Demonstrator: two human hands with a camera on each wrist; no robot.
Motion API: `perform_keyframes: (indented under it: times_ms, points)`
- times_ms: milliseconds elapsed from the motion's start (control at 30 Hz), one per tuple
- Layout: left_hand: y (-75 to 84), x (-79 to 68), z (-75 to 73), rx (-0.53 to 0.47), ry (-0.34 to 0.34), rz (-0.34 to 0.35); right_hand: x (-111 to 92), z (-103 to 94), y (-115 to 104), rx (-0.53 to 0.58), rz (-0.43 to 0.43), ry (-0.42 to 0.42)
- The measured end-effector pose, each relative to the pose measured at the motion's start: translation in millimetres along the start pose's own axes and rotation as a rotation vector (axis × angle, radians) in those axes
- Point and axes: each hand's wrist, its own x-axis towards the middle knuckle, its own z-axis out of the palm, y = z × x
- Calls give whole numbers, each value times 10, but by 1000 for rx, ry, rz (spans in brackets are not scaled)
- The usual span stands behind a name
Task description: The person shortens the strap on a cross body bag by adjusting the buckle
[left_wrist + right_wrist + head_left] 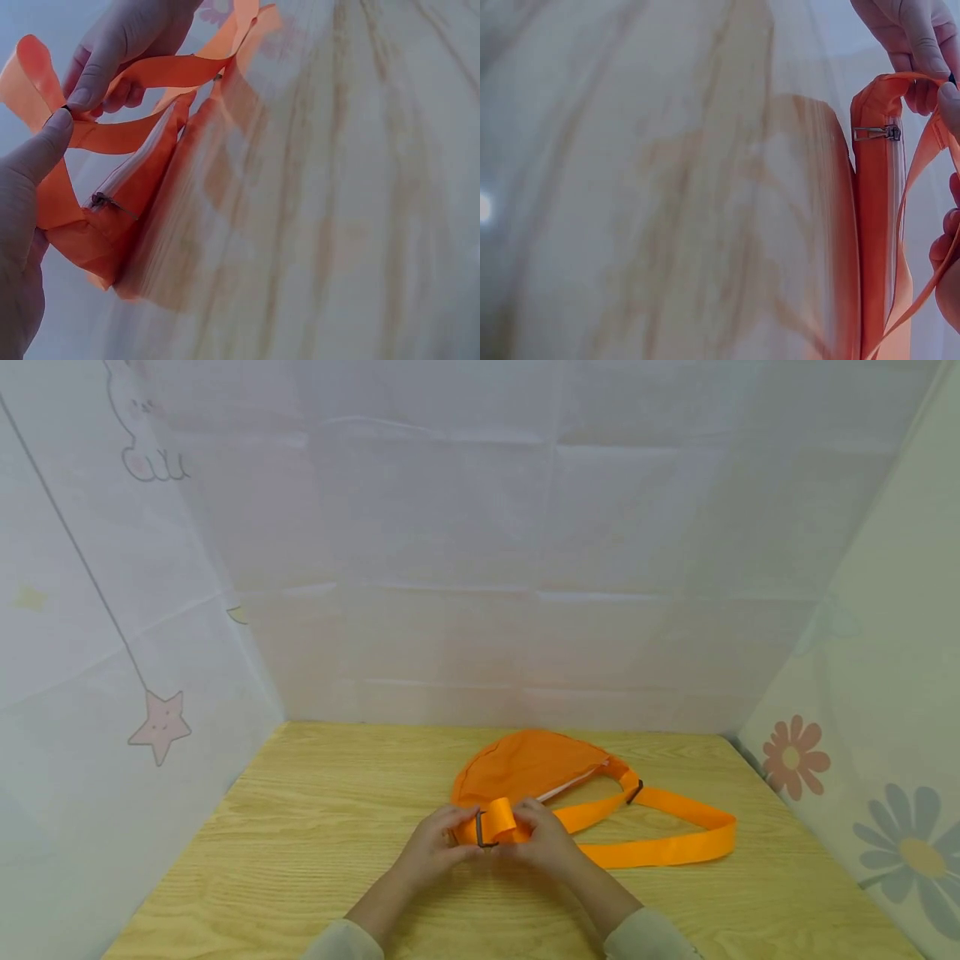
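Note:
An orange waist bag (525,768) lies on the table, its pale zipper (566,785) facing the near right side. A metal zipper pull (877,133) shows in the right wrist view. My left hand (435,847) pinches the strap beside a dark slide buckle (481,829). From the other side my right hand (551,843) pinches the strap close to the same buckle. An orange strap loop (498,818) stands up between the hands, through the buckle. In the left wrist view, both thumbs meet near the buckle, which is mostly hidden.
The rest of the strap (660,853) curves out to the right on the wooden table (315,827). A second dark buckle (635,792) sits on it near the bag's right end. Pale printed sheets (450,527) wall the table at the back and both sides.

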Motion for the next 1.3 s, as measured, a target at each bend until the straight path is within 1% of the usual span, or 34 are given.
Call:
perform_keyframes:
  times_ms: [300,433,533,700,833,1000,1100,1233,1300]
  points:
    - [-8,4,17,47,17,17,25,23,22,-12,0,-9]
    - [-5,5,24,65,30,25,29,26,29,-29,-15,-14]
    - [-3,4,30,57,29,12,25,20,26,-61,-34,-16]
    - [-5,6,37,20,31,-29,8,3,4,-138,-82,-7]
    - [-12,4,30,2,31,-60,-5,-8,-8,-189,-97,4]
    - [-41,-16,4,6,40,-87,-27,-37,10,-172,-35,4]
    - [-63,-27,-15,13,53,-81,-42,-65,47,-157,-3,15]
    - [-94,-34,-30,1,60,-77,-52,-108,109,-140,11,23]
    - [-102,-36,-35,-13,60,-82,-61,-135,138,-130,32,21]
